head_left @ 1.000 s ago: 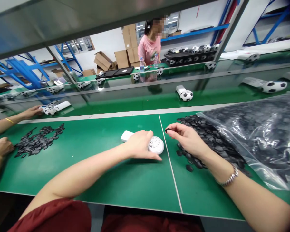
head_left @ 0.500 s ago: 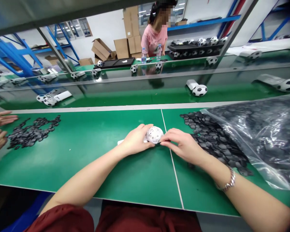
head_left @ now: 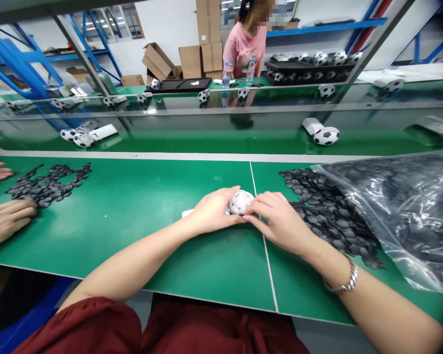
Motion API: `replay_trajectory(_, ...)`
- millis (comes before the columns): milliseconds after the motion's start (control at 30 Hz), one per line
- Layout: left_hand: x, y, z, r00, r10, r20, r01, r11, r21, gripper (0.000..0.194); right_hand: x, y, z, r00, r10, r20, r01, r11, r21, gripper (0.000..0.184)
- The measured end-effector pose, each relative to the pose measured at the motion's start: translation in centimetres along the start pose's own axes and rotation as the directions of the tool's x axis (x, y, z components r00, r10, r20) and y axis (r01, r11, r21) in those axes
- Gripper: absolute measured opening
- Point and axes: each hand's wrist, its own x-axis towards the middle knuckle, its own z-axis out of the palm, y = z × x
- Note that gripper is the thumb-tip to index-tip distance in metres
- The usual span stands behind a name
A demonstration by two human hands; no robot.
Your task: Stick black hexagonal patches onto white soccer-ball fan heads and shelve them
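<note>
A white football-shaped plastic shell [head_left: 241, 200], full of holes, lies over the green table at the middle of the view. Around its left side my left hand [head_left: 214, 211] is closed, thumb in front and fingers behind. A white end of the part [head_left: 187, 213] sticks out to the left of that hand. At the shell's lower right edge, my right hand [head_left: 278, 216] makes a pinch with thumb and forefinger. A small dark bit shows by those fingertips, but what they hold is too small to make out. Loose black flat pieces [head_left: 332, 221] are heaped just right of my right hand.
A clear bag [head_left: 409, 211] of black pieces lies at the right. At the left are a co-worker's hands [head_left: 9, 221] and another black pile [head_left: 51, 187]. Football-shaped parts [head_left: 327, 135] sit on the line behind the white strip. A person in pink [head_left: 245, 49] is across it.
The view has shifted slightly. My fingers stay at the shell, my right fingertips a little lower along its edge. The co-worker's nearer hand has moved right, to the front of the black pile.
</note>
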Motion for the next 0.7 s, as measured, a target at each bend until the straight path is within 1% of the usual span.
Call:
replay_trajectory(100,0.1,-0.1,0.1,1.000,-0.009,-0.026,0.008,1.000,-0.023,0.073,0.0,0.0,0.2,0.999,0.031,-0.023,-0.030,0.999,0.027,0.011)
replay_trajectory(233,0.1,-0.1,-0.2,1.000,-0.020,0.000,0.020,0.995,-0.095,0.074,-0.1,0.1,0.3,0.999,0.040,-0.034,-0.038,0.997,0.063,0.009)
replay_trajectory(367,0.1,0.0,-0.4,0.999,-0.036,0.008,0.037,0.988,-0.147,0.076,-0.1,-0.1,0.0,1.000,0.016,-0.002,-0.016,1.000,0.023,0.012)
replay_trajectory(433,0.2,0.1,-0.4,0.999,-0.043,0.007,0.044,0.986,-0.162,0.075,-0.1,-0.3,0.1,1.000,0.024,-0.003,-0.024,1.000,0.013,0.011)
replay_trajectory(500,0.2,0.1,-0.4,0.999,-0.047,0.008,0.048,0.984,-0.173,0.072,-0.1,-0.3,0.2,0.997,0.060,-0.041,-0.058,0.997,0.047,0.007)
replay_trajectory(567,0.1,0.2,-0.3,0.999,-0.044,0.007,0.044,0.982,-0.182,0.068,-0.1,-0.1,0.5,0.989,0.113,-0.099,-0.100,0.986,0.132,0.005)
replay_trajectory(633,0.1,0.2,-0.3,0.999,-0.035,0.002,0.035,0.982,-0.184,0.065,-0.1,0.3,0.8,0.975,0.180,-0.128,-0.149,0.963,0.224,0.015)
replay_trajectory(700,0.0,0.2,-0.2,1.000,-0.028,-0.004,0.027,0.984,-0.176,0.063,-0.2,0.7,1.1,0.964,0.250,-0.092,-0.212,0.929,0.304,0.032)
